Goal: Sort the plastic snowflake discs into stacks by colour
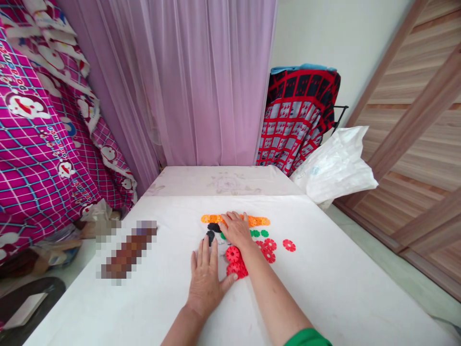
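My left hand [206, 278] lies with fingers spread on the white cloth, its fingertips at the black discs [210, 237] and its thumb against a pile of red notched discs [234, 268]. Farther forward, my right hand [236, 229] rests flat, fingers apart, over part of the orange row of discs [261, 221]. Green discs [255, 233] show to the right of that hand, and some green peeks out at its left. More red discs [268, 251] lie right of my right forearm, with a single red disc [289, 245] apart from them.
A pixelated reddish-brown object [127, 254] lies on the table's left side. Beyond the right edge is a white plastic bag [334, 166]. A black chair or stool [36, 307] stands at the lower left. Purple curtains [216, 86] hang behind the table.
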A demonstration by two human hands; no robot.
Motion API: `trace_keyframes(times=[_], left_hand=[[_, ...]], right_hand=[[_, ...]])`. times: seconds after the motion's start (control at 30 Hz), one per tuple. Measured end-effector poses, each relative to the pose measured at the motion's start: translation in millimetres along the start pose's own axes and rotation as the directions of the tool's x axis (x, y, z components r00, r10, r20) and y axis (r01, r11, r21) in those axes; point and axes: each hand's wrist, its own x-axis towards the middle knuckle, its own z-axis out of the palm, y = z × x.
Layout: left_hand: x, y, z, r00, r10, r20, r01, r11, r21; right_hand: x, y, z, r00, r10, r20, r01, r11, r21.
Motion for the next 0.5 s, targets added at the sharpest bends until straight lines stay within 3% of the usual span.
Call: trace_keyframes(times=[0.13, 0.23, 0.33, 0.4, 0.43, 0.5], left_hand=[[7.7, -7.4, -2.7, 0.996, -0.054, 0.068, 0.051, 0.998, 0.045], [8.4, -9.6, -10.9, 0.988, -0.087, 0.129, 0.080, 0.995, 0.058], [6.5, -1.0, -20.5, 0.978, -0.064, 0.198, 0.062, 0.998, 0.015], [6.9, 9.4, -24.3, 0.961, 0.082, 0.262, -0.065, 0.995, -0.071], [8.5, 14.5, -24.9, 0.939, 0.173, 0.297, -0.143, 0.982, -0.121], [15.2, 22.0, -24.0, 0.896, 0.280, 0.344, -0.229, 0.956, -0.182]], right_hand=[[-3.7, -11.0, 1.5, 0.994, -0.090, -0.064, 0.096, 0.991, 0.094], [-15.8, 16.3, -11.8, 0.979, -0.071, -0.192, 0.106, 0.978, 0.177], [-43.7, 69.0, -33.8, 0.965, 0.123, -0.231, -0.117, 0.992, 0.041], [-63.9, 102.4, -44.2, 0.923, 0.345, -0.172, -0.366, 0.924, -0.108], [-71.4, 114.6, -46.4, 0.878, 0.461, -0.131, -0.478, 0.864, -0.160], [-77.3, 126.3, -44.9, 0.834, 0.551, -0.033, -0.544, 0.811, -0.213]])
